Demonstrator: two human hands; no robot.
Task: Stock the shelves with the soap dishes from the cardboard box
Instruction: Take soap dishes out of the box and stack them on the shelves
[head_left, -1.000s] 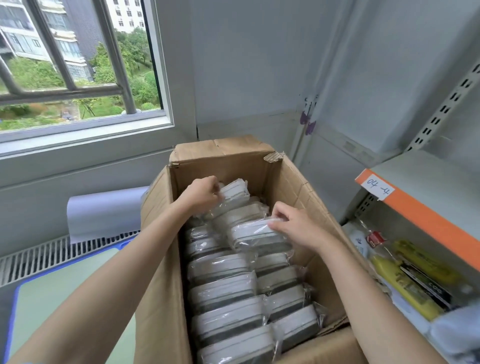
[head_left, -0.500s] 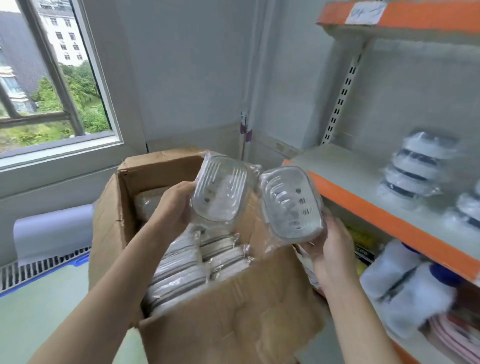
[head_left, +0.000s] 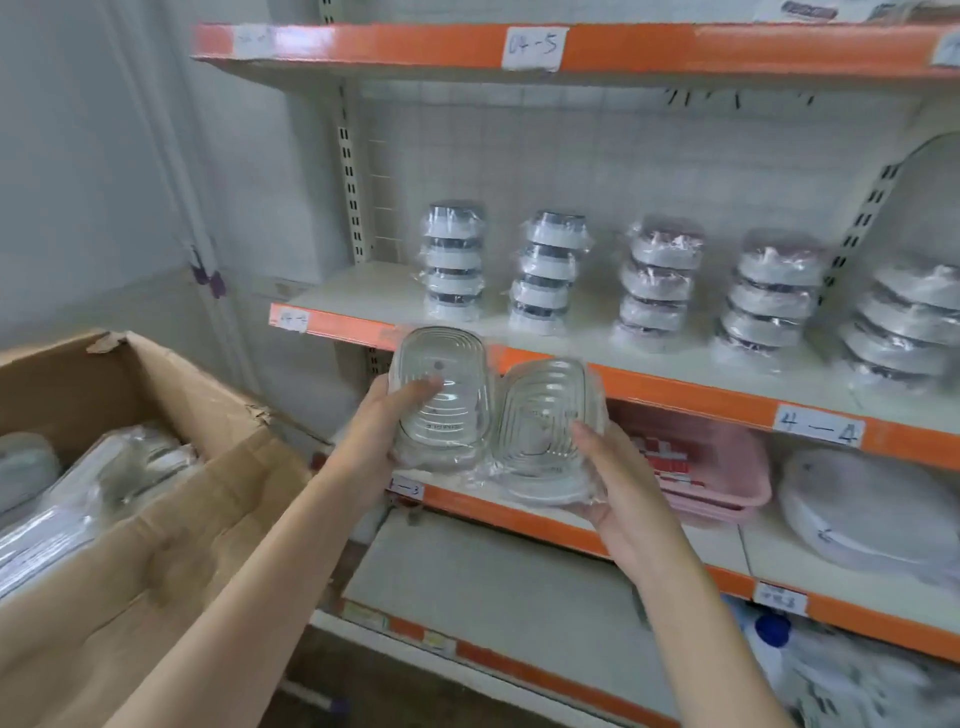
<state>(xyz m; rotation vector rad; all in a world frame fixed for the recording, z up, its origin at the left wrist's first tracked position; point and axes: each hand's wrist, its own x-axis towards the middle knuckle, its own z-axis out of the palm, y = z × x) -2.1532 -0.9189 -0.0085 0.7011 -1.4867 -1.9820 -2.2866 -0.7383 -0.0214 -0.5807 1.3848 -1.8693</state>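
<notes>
In the head view, the left hand (head_left: 387, 415) grips one clear wrapped soap dish (head_left: 441, 397), thumb laid across its ribbed underside and the other fingers curled behind it; faint embossed lettering sits just below the thumb tip, too blurred to read. The right hand (head_left: 618, 483) holds a second soap dish (head_left: 545, 431) from below, thumb pressed on its face, fingers wrapped under its lower edge. The two dishes touch side by side, held up in front of the orange-edged shelf (head_left: 675, 387).

Above the fingertips, that shelf carries stacks of wrapped round dishes (head_left: 657, 283). Its paper tag (head_left: 818, 426), to the right of the right hand, reads "4—4". A tag (head_left: 535, 48) on the top shelf edge reads "04-5". Just beneath the left wrist a tag (head_left: 407, 488) ends in "—3". Behind the right hand's knuckles lies a pink tray (head_left: 717, 483) with a red-and-white label, illegible. Left of the left forearm stands the open cardboard box (head_left: 156, 457), with more wrapped dishes (head_left: 78, 499) inside.
</notes>
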